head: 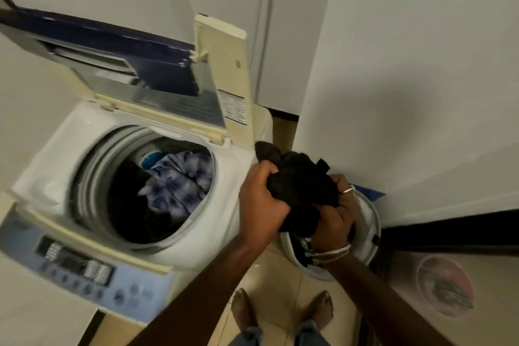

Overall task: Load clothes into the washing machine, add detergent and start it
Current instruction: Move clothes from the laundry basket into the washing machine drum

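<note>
A top-loading washing machine (50, 177) stands at the left with its lid (157, 64) raised. Its drum (92, 177) holds a blue-and-white patterned garment (179, 185) and dark clothes. A bundle of dark clothes (300, 185) hangs to the right of the machine, above a white laundry basket (368, 219). My left hand (261, 199) grips the bundle's left side. My right hand (334, 219), with a ring and bangles, grips its right side. The basket holds more clothes, mostly hidden by my right arm.
The machine's control panel (92, 272) with buttons runs along its front edge. A white wall (421, 78) rises right behind the basket. A round pink-tinted lidded container (446, 289) sits at the lower right. My bare feet (280, 309) stand on the tiled floor.
</note>
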